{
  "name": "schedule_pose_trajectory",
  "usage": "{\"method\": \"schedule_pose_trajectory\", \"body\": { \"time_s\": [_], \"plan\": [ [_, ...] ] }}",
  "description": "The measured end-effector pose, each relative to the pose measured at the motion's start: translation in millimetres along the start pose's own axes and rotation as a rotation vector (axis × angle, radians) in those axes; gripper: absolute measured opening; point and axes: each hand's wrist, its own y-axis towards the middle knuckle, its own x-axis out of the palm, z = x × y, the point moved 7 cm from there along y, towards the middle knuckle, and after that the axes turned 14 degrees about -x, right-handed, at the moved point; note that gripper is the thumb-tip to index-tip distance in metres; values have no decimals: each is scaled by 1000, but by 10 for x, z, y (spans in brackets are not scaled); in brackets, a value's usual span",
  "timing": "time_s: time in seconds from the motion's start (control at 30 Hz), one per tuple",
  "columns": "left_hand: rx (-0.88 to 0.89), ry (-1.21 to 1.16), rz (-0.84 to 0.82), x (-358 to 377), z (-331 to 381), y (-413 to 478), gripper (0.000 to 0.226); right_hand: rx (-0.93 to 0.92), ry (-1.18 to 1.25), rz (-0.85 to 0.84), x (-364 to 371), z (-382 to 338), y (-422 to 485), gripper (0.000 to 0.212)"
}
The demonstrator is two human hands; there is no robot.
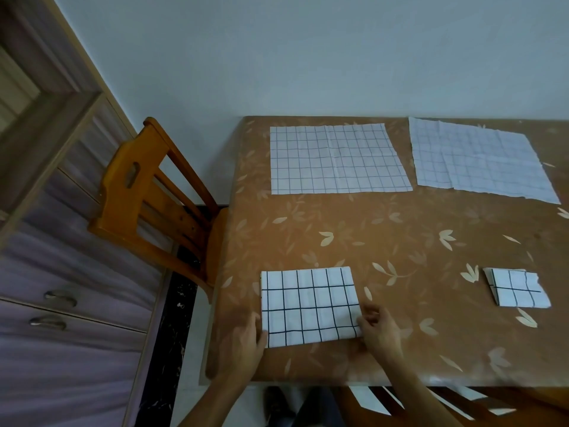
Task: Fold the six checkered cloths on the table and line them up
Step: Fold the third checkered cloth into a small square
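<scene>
Head view shows the left hand and right hand each pinching a near corner of the half-folded cloth, front left on the table. That grip likely keeps the edges square for the next fold.

The table runs out of frame at 3 o'clock, and its left edge hides most of the seat of the chair at 9 o'clock. At 7 o'clock the left hand is blurred against the edge of the half-folded cloth, its grip impossible to tell, while the right hand covers that cloth's near right corner with pinching fingers. At 6 o'clock the frame cuts both forearms, and the white striped shapes under the table edge are too hidden to identify.
</scene>
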Motion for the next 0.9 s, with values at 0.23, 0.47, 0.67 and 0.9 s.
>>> {"method": "schedule_pose_trajectory", "body": {
  "time_s": [0.23, 0.47, 0.67, 0.9],
  "plan": [
    [517, 115, 223, 257, 522, -100, 33, -16, -19, 11, 7, -12, -32, 28],
    [498, 306, 55, 670, 526, -13, 57, -108, -142, 36, -26, -92, -69, 20],
    [535, 280, 140, 624, 491, -40, 45, -660, -647, 33, 498, -531, -230, 37],
    [532, 276, 150, 637, 457, -21, 50, -750, -837, -311, 1134, -358, -232, 59]
  ]
}}
